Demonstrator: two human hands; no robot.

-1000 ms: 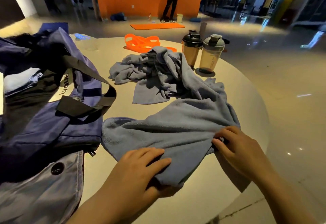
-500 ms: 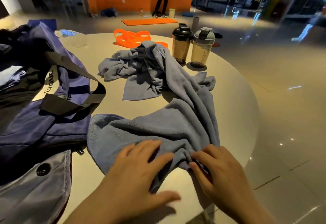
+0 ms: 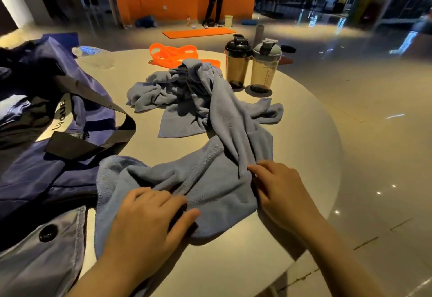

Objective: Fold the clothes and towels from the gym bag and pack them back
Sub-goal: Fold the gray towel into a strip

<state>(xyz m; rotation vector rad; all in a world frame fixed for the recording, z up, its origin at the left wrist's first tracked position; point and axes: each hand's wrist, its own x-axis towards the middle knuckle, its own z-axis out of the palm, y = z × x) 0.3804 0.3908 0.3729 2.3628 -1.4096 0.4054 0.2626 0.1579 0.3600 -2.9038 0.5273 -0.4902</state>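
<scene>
Step in hand, as I judge it: laying out one towel before its first fold. Left hand (image 3: 149,212) rests palm down on the near part of the blue-grey towel (image 3: 210,180), fingers spread and slightly bent, pressing the cloth to the round table (image 3: 311,133). Right hand (image 3: 280,191) sits at the towel's right edge, fingers curled and bunching cloth; whether the thumb pinches is hidden underneath. The towel trails off up into a second crumpled towel (image 3: 168,93) mid-table, so the next move likely calls for pulling it free and finding its corners. Navy gym bag (image 3: 58,156) lies open at left, touching the towel, cut off by the frame; its contents are dark and unreadable. A grey buttoned garment (image 3: 46,250) is also cropped. Farther off: orange resistance bands (image 3: 173,53), two shaker bottles (image 3: 252,65).
</scene>
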